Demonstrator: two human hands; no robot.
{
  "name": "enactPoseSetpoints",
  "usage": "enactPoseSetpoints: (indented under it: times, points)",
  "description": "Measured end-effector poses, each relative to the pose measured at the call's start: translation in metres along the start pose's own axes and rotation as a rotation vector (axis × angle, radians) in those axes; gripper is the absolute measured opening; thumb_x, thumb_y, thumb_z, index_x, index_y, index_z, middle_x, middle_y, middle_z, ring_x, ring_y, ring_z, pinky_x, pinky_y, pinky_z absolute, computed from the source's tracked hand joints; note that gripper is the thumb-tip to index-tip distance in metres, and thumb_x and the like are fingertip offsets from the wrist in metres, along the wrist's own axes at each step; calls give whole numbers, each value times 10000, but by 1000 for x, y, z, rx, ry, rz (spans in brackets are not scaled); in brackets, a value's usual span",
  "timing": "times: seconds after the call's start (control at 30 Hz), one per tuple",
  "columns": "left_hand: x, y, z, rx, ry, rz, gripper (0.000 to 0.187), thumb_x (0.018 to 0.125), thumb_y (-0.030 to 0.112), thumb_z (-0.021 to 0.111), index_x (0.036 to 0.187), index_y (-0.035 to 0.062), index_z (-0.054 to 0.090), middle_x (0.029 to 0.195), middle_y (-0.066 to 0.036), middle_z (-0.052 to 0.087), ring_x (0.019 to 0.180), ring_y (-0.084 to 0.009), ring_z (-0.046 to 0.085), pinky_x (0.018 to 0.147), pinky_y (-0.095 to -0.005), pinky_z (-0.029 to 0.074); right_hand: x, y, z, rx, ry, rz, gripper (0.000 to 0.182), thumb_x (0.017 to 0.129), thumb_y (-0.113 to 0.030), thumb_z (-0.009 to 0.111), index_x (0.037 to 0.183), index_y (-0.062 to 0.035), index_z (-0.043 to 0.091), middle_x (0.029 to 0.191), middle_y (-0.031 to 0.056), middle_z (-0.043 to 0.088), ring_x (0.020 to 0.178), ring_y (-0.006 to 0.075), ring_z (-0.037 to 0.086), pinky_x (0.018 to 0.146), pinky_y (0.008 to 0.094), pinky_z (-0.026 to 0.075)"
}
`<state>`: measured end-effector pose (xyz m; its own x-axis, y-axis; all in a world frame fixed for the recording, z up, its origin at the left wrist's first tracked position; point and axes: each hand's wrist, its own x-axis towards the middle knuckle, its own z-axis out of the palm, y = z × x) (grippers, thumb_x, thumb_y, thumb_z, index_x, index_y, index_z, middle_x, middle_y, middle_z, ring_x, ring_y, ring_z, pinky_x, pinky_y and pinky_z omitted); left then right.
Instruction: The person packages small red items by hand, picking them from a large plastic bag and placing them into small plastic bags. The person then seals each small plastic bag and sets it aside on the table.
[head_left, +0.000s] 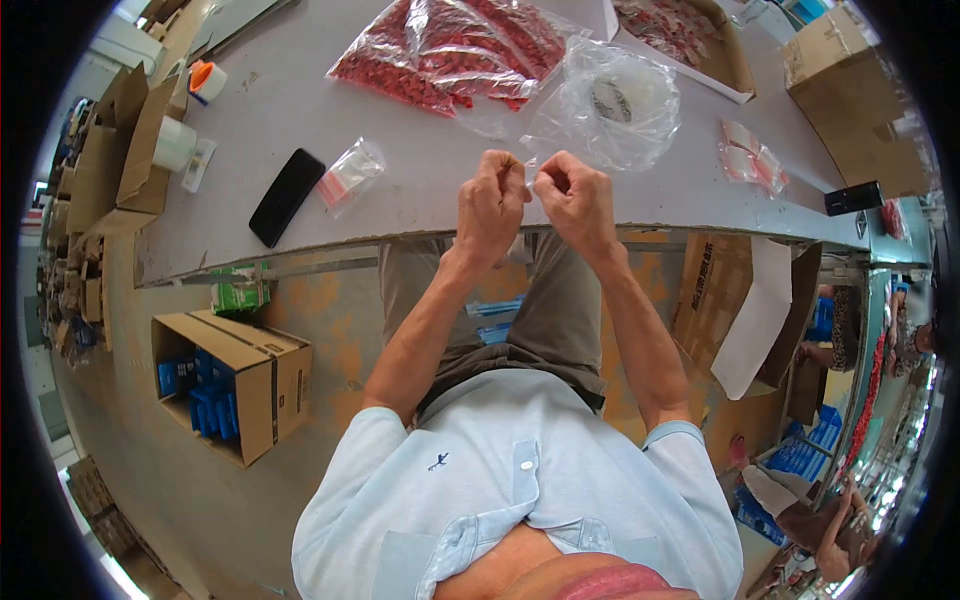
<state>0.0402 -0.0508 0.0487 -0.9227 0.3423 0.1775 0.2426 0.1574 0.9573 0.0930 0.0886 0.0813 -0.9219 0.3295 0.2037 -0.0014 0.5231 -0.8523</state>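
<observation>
My left hand (pixel 490 207) and my right hand (pixel 580 203) are close together above the table's near edge, fingers closed in a pinch. A small shiny, clear bit shows between the fingertips, but I cannot make out what it is. Just beyond them lies a crumpled clear plastic bag (pixel 645 120) with a roll-like ring (pixel 611 101) in or under it. A large clear bag of small red pieces (pixel 430 60) rests farther back. Left of my hands is a small clear packet with red and white contents (pixel 350 177), touching a black phone (pixel 286 198).
A shallow box of red-and-white packets (pixel 740 70) sits at the back right. More small packets (pixel 750 158) and a black object (pixel 853 198) lie at right, near a cardboard box (pixel 850 100). An orange tape roll (pixel 207 80) stands left. An open carton (pixel 275 385) holds blue packs below.
</observation>
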Motion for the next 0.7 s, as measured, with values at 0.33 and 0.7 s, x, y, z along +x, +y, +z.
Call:
enactPoseSetpoints:
  times: [0.33,0.7]
  points:
    - [1,-18,4,-367,-105,-155,109,961,50,704,1028,-27,664,890,-49,702,748,-112,681,666,-255,565,-4,8,2,-52,41,-52,141,868,-147,680,878,-6,671,751,171,708,696,337,719,644,436,553]
    - [5,-17,12,-309,-22,-191,75,1009,71,670,1020,-3,670,863,-14,674,758,-69,621,664,-240,535,-12,15,10,-193,113,-173,103,875,-135,697,861,-50,641,767,110,691,658,294,695,592,415,536]
